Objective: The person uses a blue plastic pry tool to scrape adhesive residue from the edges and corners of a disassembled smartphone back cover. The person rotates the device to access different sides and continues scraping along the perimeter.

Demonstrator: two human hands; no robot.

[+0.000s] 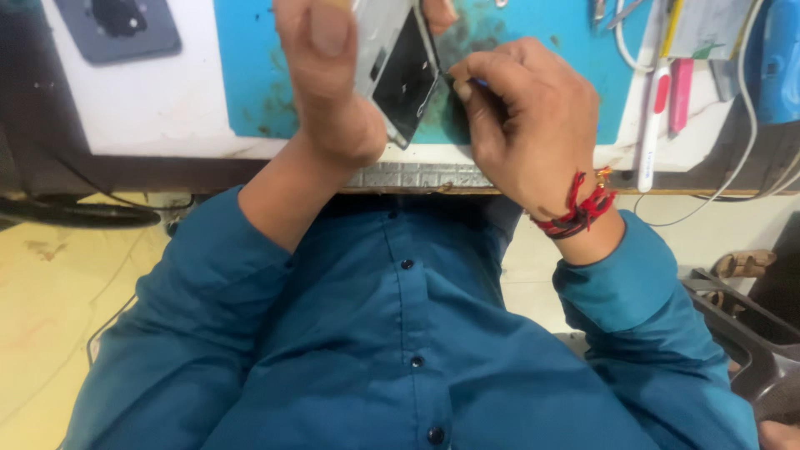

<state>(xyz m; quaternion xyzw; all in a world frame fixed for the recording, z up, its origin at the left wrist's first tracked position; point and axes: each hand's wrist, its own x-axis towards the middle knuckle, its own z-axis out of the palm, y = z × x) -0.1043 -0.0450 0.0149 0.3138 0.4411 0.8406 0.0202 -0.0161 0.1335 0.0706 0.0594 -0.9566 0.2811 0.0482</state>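
My left hand [333, 83] grips a mobile phone [400, 71] with a silver frame and a dark face, tilted over the front edge of a blue work mat [250, 75]. My right hand [525, 117] pinches a thin blue-tipped tool [477, 82] whose end meets the phone's lower right edge. The tool is almost wholly hidden by my fingers. Red threads circle my right wrist. The top of the phone runs out of view.
A white workbench [158, 108] carries the mat. A grey phone back [117, 29] lies at the far left. White and pink pen-like tools [658, 108], tweezers and white cables sit at the right. A metal ruler strip [417, 177] lines the bench's edge. My blue shirt fills the foreground.
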